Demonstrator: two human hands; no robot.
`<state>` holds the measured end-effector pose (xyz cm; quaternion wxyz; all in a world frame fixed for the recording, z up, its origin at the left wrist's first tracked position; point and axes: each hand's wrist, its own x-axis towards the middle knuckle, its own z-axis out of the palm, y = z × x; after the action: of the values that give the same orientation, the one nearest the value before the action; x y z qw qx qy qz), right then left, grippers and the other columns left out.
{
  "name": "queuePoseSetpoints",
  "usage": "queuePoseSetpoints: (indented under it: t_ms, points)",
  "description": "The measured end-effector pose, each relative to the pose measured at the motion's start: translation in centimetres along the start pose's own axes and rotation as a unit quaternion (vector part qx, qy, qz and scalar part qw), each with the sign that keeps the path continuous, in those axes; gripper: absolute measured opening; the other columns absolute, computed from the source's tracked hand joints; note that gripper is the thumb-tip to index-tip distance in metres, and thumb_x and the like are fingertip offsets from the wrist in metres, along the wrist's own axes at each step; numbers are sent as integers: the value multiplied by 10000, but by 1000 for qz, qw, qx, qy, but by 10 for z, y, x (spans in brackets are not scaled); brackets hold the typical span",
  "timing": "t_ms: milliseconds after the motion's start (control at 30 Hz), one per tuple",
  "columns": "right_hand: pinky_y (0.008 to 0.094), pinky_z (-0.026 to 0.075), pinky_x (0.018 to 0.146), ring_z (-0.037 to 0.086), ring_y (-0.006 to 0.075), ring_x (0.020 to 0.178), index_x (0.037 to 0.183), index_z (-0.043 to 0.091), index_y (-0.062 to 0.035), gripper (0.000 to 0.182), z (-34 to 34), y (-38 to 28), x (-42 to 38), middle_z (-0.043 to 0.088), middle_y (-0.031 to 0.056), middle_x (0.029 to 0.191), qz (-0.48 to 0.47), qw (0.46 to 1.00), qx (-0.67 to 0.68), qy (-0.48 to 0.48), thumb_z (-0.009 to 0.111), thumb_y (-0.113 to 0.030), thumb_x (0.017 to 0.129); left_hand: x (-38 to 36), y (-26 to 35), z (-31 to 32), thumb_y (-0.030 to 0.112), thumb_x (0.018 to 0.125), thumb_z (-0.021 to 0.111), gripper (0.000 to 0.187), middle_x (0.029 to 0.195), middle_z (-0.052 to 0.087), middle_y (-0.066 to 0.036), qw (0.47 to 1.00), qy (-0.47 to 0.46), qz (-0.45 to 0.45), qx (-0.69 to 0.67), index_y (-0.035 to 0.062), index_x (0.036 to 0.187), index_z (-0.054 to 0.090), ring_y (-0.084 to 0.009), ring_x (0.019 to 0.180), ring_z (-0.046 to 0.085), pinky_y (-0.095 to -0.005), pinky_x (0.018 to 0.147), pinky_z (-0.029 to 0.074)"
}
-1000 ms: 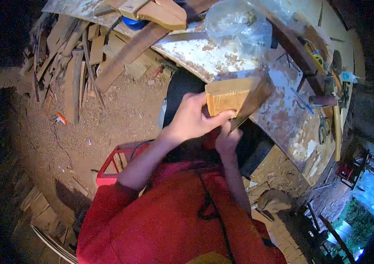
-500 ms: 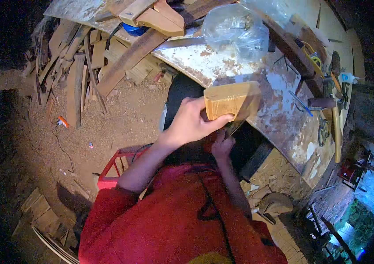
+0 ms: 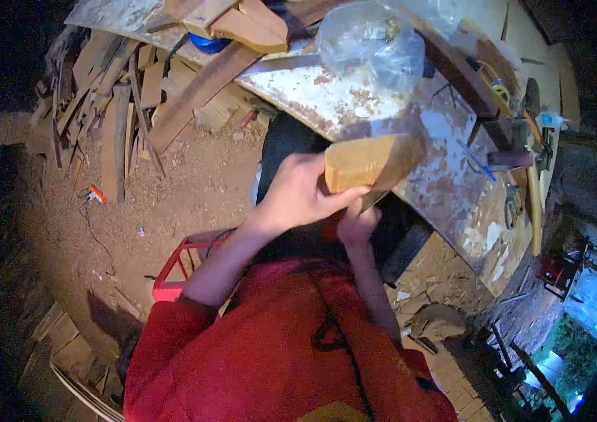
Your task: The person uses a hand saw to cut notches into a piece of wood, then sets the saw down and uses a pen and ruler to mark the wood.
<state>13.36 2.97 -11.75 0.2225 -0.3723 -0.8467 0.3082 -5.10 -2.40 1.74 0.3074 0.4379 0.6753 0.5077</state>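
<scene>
My left hand (image 3: 298, 191) is closed around a pale wooden block (image 3: 358, 165), with the thumb along its lower edge and the fingers behind its left end. The block is held up over the near edge of the worktable, its light face turned toward me. Below and to its right, my right hand (image 3: 358, 224) is closed on a long, flat, blade-like tool (image 3: 371, 202). This tool slants up against the block's lower right side. Its far part is smeared and partly hidden, so I cannot tell its exact kind.
The worn worktable (image 3: 453, 204) carries a clear plastic bag (image 3: 372, 46), a dark wooden beam (image 3: 453, 63), a blue pen (image 3: 478, 160), scissors (image 3: 513, 207) and cut wood pieces (image 3: 253, 27). Scrap wood (image 3: 116, 105) is piled at left. A red stool frame (image 3: 175, 264) stands beside me.
The blade-like tool and my right hand have shifted slightly up along the block. The block has tilted a little in my left hand. The whole view has moved slightly.
</scene>
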Motion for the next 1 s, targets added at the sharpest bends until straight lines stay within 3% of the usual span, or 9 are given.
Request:
queuePoseSetpoints:
  t_ms: [33, 133, 333, 433, 567, 667, 700, 800, 1000]
  points:
    - [473, 507, 686, 647, 405, 806, 1134, 606, 7, 326, 28, 21, -13, 671, 184, 910, 28, 992, 82, 88, 501, -257, 974, -1, -1, 1, 262, 763, 811, 362, 915, 727, -143, 999, 20, 35, 15, 26, 1015, 701, -272, 831, 720, -361, 744, 555]
    - [430, 529, 751, 704, 296, 900, 1099, 624, 35, 388, 20, 0, -8, 712, 174, 929, 82, 983, 130, 103, 482, -315, 1007, -1, -9, 1, 275, 758, 814, 383, 927, 724, -156, 995, 34, 84, 48, 23, 1021, 699, -280, 841, 720, -367, 745, 556]
    - [478, 510, 669, 666, 361, 792, 1047, 614, 11, 298, 15, -1, 5, 669, 204, 875, 8, 992, 86, 97, 536, -266, 968, -2, -9, 3, 242, 775, 802, 369, 960, 721, -163, 998, 21, 45, 45, 8, 1037, 689, -277, 881, 718, -359, 766, 552]
    - [522, 491, 663, 624, 436, 758, 961, 619, 4, 288, 43, 6, -9, 665, 222, 875, 92, 971, 163, 148, 576, -280, 936, -4, -4, 2, 184, 830, 758, 308, 995, 725, -147, 998, 34, 46, -13, -6, 1059, 678, -224, 902, 709, -330, 795, 539]
    - [513, 487, 735, 622, 467, 836, 1033, 635, -4, 330, -12, -34, 15, 667, 231, 920, 193, 977, 86, -40, 515, -307, 982, -2, -19, 6, 182, 882, 717, 284, 988, 729, -74, 991, -3, -66, -117, -8, 1089, 674, -120, 912, 644, -308, 830, 514]
    - [534, 454, 774, 619, 450, 869, 1023, 619, -15, 303, 26, 10, -5, 668, 214, 949, 84, 991, 82, 70, 494, -289, 988, 1, -22, 13, 252, 891, 706, 323, 905, 729, -61, 987, 59, 23, -149, -20, 1063, 677, -76, 800, 624, -281, 714, 519]
    - [542, 440, 796, 618, 443, 889, 1042, 610, -19, 295, 23, 2, -2, 667, 213, 963, 66, 991, 88, 79, 489, -283, 989, 5, -20, 10, 255, 901, 697, 318, 940, 724, -61, 981, 39, -16, -190, -15, 1069, 681, -88, 852, 622, -286, 763, 511]
    - [510, 475, 787, 629, 450, 908, 1132, 602, -11, 312, 1, -11, 5, 663, 246, 971, 185, 980, 23, -63, 502, -267, 984, 2, -15, 4, 281, 926, 671, 323, 1020, 713, -58, 960, -12, -121, -252, -2, 1080, 690, -109, 960, 615, -293, 860, 493]
    - [413, 414, 555, 523, 286, 564, 838, 568, 41, 365, 37, 19, -7, 555, 165, 639, 105, 988, 67, 97, 470, -274, 994, 13, -4, -11, 334, 944, 643, 375, 1018, 719, -58, 961, -56, -154, -222, 1, 1109, 691, -113, 944, 627, -298, 847, 498]
